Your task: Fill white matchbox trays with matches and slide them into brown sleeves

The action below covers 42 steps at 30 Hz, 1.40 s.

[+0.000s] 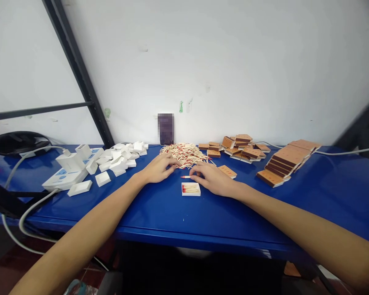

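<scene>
A heap of red-tipped matches (187, 153) lies at the back middle of the blue table. My left hand (160, 167) is at the heap's left front edge, its thumb and fingers drawn together; what they pinch, if anything, I cannot make out. My right hand (213, 178) is closed in a pinch on a few matches (185, 177), their red heads pointing left. Just below them sits a white matchbox tray (191, 194), partly filled with matches, heads to the left. Beside my right hand, partly hidden by it, lies a brown matchbox cover (229, 171).
Empty white trays (118, 157) are piled on the left, near a white power strip (64, 176) with plugs and cables. Brown matchbox covers (242, 149) are heaped at the back right, with a leaning row of covers (290, 159) farther right. A dark blurred object (166, 129) stands against the wall.
</scene>
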{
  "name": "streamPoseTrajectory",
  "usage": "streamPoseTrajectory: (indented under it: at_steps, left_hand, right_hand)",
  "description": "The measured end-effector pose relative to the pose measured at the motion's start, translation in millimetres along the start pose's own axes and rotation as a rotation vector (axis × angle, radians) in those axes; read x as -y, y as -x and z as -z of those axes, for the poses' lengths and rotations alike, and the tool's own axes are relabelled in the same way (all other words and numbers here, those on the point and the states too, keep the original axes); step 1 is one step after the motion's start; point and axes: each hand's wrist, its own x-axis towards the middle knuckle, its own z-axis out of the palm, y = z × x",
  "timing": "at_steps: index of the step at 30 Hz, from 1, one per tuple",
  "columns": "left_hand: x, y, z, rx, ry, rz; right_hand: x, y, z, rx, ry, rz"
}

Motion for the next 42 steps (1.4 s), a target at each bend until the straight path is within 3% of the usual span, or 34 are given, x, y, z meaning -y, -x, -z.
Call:
streamPoseTrajectory:
  at_steps: [9, 19, 30, 42]
  left_hand:
    - [-1, -9, -6.4, 0.054, -0.041, -0.012]
    - [-7, -9, 3.5, 0.067, -0.246, -0.129]
    - [-11, -8, -2.6, 0.093, 0.058, 0.011]
    - [-14, -5, 1.0, 0.155, 0.133, -0.040]
  right_hand:
    - [-1, 1, -1, -0.023, -0.020, 0.008]
    - [-1, 1, -2, -0.033, -0.018, -0.001]
    - [-1, 1, -2, -0.026, -0.011, -0.002]
    - [0, 2, -1, -0.014, -0.023, 0.003]
